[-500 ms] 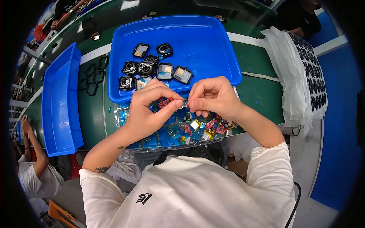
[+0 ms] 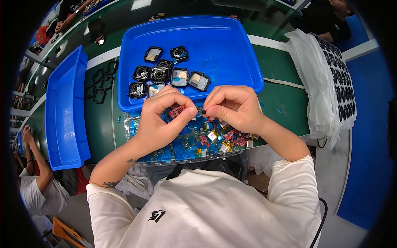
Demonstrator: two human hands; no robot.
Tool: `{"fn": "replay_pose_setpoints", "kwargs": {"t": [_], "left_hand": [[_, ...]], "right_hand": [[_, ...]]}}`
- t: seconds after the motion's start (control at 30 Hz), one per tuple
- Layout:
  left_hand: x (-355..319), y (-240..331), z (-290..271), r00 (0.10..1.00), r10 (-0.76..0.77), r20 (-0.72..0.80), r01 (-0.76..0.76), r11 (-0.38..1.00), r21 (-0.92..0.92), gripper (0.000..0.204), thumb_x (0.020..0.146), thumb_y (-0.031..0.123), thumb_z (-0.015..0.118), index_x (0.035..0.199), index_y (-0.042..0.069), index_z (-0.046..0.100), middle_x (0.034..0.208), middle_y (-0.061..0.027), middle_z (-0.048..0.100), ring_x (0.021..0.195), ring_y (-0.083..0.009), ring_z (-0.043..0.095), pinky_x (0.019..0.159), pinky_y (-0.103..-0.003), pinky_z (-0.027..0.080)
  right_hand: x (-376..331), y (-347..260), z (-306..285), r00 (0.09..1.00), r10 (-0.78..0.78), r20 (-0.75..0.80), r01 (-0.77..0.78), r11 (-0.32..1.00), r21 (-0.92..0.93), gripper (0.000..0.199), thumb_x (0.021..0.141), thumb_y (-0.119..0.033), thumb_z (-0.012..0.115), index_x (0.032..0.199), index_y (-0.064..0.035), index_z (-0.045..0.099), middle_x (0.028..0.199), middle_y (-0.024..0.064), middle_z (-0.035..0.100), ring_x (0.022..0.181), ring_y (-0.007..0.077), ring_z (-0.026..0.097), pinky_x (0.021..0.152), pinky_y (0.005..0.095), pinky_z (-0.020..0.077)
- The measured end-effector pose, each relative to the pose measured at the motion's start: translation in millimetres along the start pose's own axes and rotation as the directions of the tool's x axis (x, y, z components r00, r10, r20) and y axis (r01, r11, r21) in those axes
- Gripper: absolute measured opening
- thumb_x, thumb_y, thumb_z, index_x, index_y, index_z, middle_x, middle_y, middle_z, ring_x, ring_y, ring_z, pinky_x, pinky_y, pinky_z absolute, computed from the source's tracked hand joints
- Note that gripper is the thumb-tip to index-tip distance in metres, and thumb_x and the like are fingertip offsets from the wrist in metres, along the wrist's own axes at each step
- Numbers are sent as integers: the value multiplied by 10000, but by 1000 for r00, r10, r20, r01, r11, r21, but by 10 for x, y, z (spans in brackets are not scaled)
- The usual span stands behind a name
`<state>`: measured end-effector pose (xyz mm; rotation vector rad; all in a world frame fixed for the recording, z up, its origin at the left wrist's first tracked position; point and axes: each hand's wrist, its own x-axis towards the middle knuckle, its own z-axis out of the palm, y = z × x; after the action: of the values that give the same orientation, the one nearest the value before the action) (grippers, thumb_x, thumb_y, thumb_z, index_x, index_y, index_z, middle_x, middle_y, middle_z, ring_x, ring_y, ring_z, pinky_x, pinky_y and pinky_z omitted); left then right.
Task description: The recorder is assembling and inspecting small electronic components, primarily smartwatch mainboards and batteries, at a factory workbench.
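In front of my chest, my left hand (image 2: 165,115) and my right hand (image 2: 235,108) meet fingertip to fingertip. Both are closed in a pinch at a small dark part (image 2: 201,110), too small to name. A red circuit board (image 2: 177,111) shows inside the curve of my left thumb and forefinger; whether that hand holds it is unclear. Below lies a clear compartment tray (image 2: 142,158) with blue film pieces, silver battery cells (image 2: 212,135) and more red boards (image 2: 239,140). Behind my hands, several black watch cases (image 2: 159,74) lie in a blue bin (image 2: 231,53), some showing their insides.
Another blue bin (image 2: 66,120) stands tilted at the left, beside black frames (image 2: 99,96) on the green table (image 2: 285,109). White sheets (image 2: 308,70) and a stack of black parts in trays (image 2: 343,82) are at the right. Other people work at the far side and left.
My fingertips have shifted slightly, and a dark part now shows between them. The red board sits a little farther left. The bins and watch cases stay put.
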<state>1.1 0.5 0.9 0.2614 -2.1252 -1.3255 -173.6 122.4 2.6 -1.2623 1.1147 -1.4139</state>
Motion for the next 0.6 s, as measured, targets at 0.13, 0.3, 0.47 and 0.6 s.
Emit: {"fn": "replay_pose_setpoints", "kwargs": {"t": [0.13,0.3,0.47,0.6], "left_hand": [[23,2,-13,997,38,65,-40,999,32,65,775,73,704,774,35,651,719,-40,618,682,-141,522,649,-273,396],[35,46,-29,989,102,110,-93,992,-83,63,771,53,704,772,23,648,715,-47,618,688,-150,535,667,-285,415],[25,19,-82,993,66,-95,-89,959,-270,58,812,14,666,830,-17,620,810,-67,605,726,-125,535,665,-245,411],[-9,-32,-89,992,-8,-130,-40,933,-358,53,838,9,642,869,-22,612,849,-55,588,741,-94,516,659,-222,401]], "right_hand": [[1,22,-6,997,-59,43,59,998,-12,75,877,-26,615,839,38,622,834,86,624,696,95,577,604,222,487],[30,30,-8,991,35,-127,-34,999,9,80,846,-49,653,803,11,622,784,63,618,649,88,568,569,222,452],[104,-70,-71,874,-340,346,465,386,-797,157,642,-10,670,787,-56,630,746,60,523,636,194,496,540,285,391],[173,-137,-26,902,-273,333,421,399,-814,260,585,11,593,835,-55,621,821,74,517,725,237,501,593,333,426]]}}
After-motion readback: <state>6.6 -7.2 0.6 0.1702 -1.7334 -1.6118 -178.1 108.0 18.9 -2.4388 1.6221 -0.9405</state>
